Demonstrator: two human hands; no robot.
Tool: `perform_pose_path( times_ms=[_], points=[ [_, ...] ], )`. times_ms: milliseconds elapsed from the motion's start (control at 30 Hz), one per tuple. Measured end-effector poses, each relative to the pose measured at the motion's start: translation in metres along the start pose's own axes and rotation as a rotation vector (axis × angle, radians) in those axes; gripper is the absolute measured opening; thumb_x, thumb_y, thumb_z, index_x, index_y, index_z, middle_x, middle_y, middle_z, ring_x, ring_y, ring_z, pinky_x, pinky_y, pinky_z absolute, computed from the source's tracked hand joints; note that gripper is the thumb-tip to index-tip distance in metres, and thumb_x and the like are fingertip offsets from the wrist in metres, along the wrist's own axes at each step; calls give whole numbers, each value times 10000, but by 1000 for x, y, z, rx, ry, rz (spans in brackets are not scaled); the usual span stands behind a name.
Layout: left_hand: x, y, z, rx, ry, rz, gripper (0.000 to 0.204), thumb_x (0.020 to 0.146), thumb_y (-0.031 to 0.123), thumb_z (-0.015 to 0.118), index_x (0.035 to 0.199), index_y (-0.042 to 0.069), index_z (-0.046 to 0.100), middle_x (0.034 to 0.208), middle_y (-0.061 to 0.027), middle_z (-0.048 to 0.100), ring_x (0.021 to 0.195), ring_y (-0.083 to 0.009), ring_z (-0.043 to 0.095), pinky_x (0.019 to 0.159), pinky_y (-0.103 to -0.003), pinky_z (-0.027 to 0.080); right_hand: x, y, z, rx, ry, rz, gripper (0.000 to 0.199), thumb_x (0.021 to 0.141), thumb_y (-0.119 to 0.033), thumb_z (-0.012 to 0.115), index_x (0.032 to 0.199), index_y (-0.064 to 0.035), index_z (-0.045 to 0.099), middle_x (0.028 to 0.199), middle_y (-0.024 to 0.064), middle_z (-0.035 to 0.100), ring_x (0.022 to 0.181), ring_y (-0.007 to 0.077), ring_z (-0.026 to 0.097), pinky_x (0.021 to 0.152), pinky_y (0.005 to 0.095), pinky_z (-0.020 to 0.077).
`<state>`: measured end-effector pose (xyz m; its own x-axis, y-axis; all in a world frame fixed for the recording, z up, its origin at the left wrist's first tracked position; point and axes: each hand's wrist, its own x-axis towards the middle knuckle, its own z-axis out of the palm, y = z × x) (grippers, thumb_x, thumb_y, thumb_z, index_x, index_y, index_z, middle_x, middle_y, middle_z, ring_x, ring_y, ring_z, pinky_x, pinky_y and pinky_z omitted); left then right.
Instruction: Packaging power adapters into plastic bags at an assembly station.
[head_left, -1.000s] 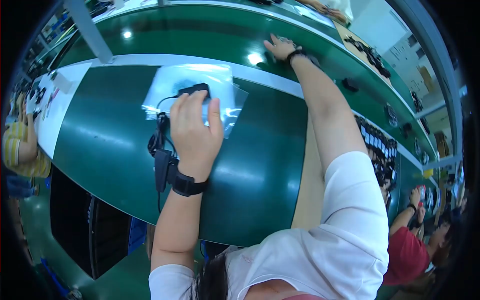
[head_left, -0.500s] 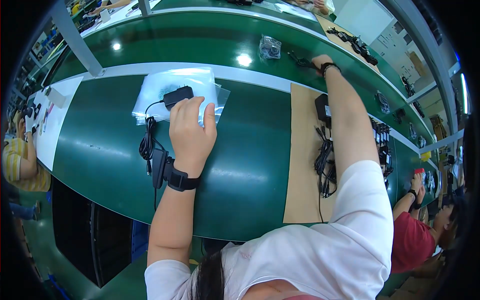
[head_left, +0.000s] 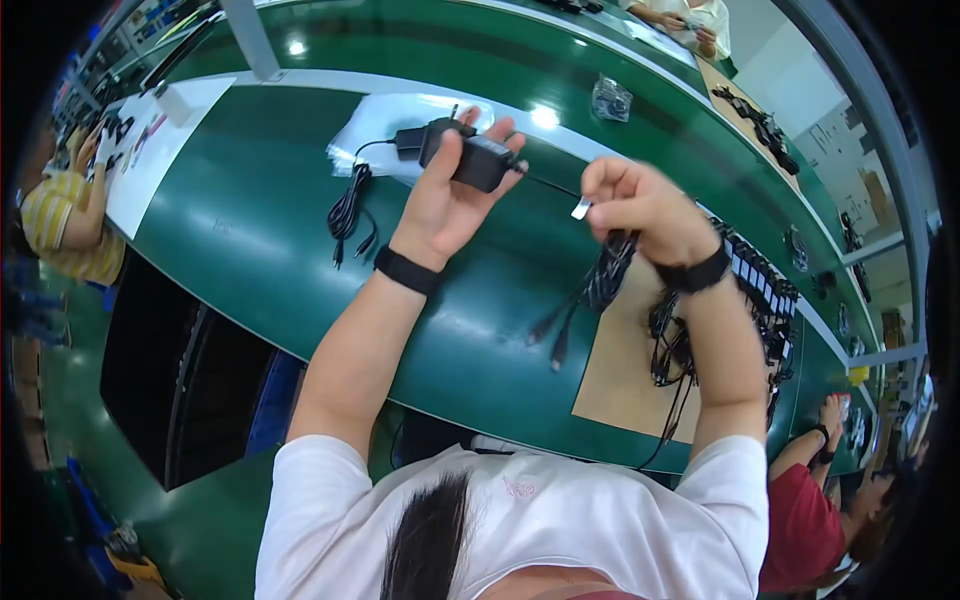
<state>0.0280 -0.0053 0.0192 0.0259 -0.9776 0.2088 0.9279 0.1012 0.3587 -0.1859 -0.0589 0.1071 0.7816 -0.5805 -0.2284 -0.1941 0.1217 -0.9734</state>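
A black power adapter rests in my left hand, which is turned palm up with the fingers curled around it. From its end a thin cord runs to my right hand. The thumb and fingers there pinch the cord beside a small pale tag. Below them hangs the bundled black cable, its loose plug ends blurred. Behind my left hand, a second black adapter lies on clear plastic bags, with its coiled cable on the green table.
On the right, brown cardboard carries black cables beside a row of adapters. A bagged item sits on the far green surface. Grey posts rise behind the table. Other people work at left, right and far side.
My right hand has come back from the far surface, and the dark cable there is gone from that spot. My left hand has turned palm up and now holds an adapter. The view has shifted.
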Motion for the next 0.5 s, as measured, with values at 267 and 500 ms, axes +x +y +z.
perform_pose_path(
  times_ms=[267,500],
  points=[
    [1,13,-3,55,146,147,188,810,28,609,987,5,548,951,-112,593,886,-247,594,895,-399,470,-11,97,38,1076,98,-136,441,863,-201,574,1255,-69,422,949,95,591,856,199,577,762,381,471],
    [2,16,9,255,156,151,357,758,-42,621,1062,40,453,897,-134,582,778,-234,606,785,-399,502,2,96,38,1154,144,-94,421,907,-367,510,1133,-11,504,787,46,503,659,164,468,605,252,447]
  ],
)
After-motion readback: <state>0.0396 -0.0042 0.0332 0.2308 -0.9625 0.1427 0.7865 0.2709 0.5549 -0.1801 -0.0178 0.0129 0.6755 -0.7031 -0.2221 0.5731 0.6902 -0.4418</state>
